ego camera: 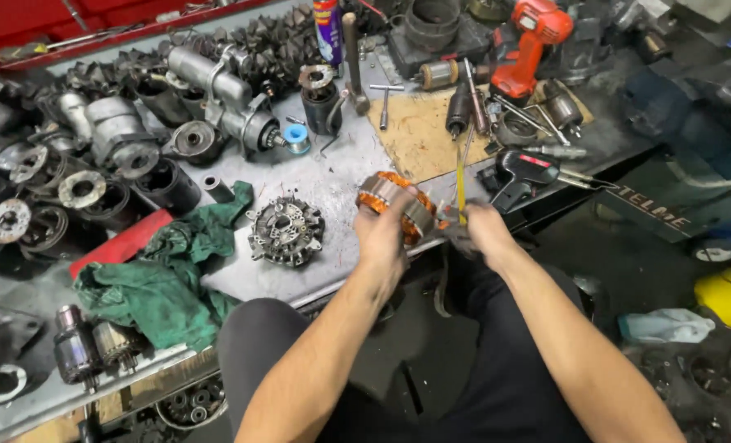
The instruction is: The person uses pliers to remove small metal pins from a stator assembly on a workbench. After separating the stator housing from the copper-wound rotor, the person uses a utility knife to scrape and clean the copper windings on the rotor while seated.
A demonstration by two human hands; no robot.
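Stator ring (398,205) with copper-orange windings, held at the near edge of the workbench (332,184), just above the person's lap. Left hand (382,238) closed around its lower rim, fingers wrapped over the metal band. Ring tilted, open face turned up and toward the left; its axis slants from upper left to lower right. Right hand (484,230) closed on a thin yellow-handled tool (461,184), which stands nearly upright, tip down by the ring's right side; whether the tip touches the windings cannot be told.

Bench surface grey metal, scratched and oily, with a bare wooden board (419,131) to the right. Just left of the ring lies a round finned housing plate (285,231), beside it a crumpled green rag (168,279). Behind, rows of starter motors and alternator housings (135,139), a spray can (327,29), a red cordless drill (525,49). Floor below dark and stained, a pale cloth (665,326) lying on it.
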